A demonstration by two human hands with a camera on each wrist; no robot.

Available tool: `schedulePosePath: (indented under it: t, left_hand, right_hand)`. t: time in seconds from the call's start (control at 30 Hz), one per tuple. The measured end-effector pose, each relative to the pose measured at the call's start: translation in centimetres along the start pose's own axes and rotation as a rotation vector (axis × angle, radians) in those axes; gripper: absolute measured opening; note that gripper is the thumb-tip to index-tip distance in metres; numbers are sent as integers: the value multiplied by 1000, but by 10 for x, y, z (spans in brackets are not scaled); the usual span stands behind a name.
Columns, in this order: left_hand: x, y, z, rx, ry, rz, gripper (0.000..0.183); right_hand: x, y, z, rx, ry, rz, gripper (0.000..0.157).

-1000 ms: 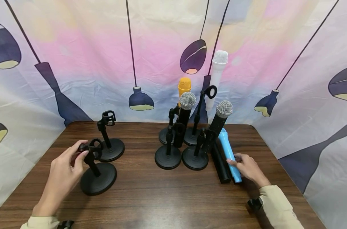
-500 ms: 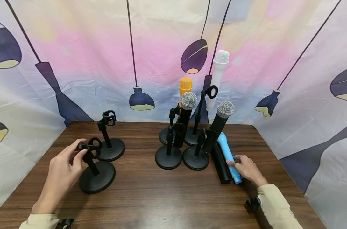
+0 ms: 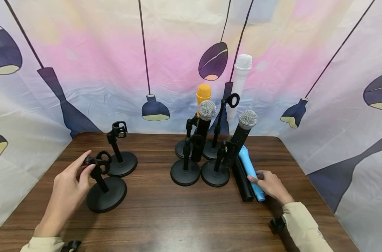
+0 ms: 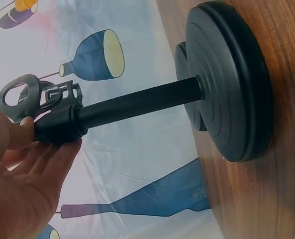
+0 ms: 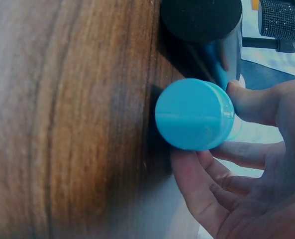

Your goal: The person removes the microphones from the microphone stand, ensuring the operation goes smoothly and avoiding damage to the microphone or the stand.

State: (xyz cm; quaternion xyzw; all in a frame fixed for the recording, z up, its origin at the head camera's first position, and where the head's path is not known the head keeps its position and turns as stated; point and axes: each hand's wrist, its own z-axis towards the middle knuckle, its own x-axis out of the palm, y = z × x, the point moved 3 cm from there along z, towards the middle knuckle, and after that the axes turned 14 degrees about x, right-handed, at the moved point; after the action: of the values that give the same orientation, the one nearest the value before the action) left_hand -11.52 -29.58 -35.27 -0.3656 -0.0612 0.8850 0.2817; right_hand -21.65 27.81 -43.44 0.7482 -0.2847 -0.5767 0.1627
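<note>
My left hand (image 3: 68,194) pinches the upper joint of a black desktop microphone stand (image 3: 106,196) at the left, thumb on one side and fingers on the other. Its round base rests on the table, as the left wrist view shows, and its ring clip (image 4: 25,97) holds nothing. On the right, my right hand (image 3: 273,185) grips a light blue microphone (image 3: 252,173) near its handle end, between thumb and fingers. This microphone lies on the table beside a black microphone (image 3: 242,182), whose head is hidden behind a stand. The right wrist view shows the blue handle's round end (image 5: 189,114).
Another black stand (image 3: 123,162) stands behind the left one. Several stands cluster at centre right, holding black microphones (image 3: 202,129) (image 3: 241,134), a yellow one (image 3: 203,92) and a white one (image 3: 239,80). A printed cloth (image 3: 115,70) hangs behind the wooden table (image 3: 165,217).
The stand in my left hand has shifted slightly left. My right hand and the blue microphone have slid a little left, closer to the black one. The other stands stay put.
</note>
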Motion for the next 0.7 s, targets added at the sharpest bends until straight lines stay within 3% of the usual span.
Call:
schedulePosePath:
  t: [0.13,0.37,0.53,0.7]
  left_hand:
    - [-6,-5,1,2,-32,11,51]
    - [-16,-18,9,29,-155,23,49]
    - [-23,-42,20,133,-228,15,49]
    - [-19,-72,31,258,-285,-27,50]
  right_hand:
    - [-2,2,-2,-4,17,-21,79]
    - [-7,2,-2,-15,9,-44,79]
    - [-15,4,-5,-15,-6,-25,74]
    - [-25,8,-14,-17,-31,-18,74]
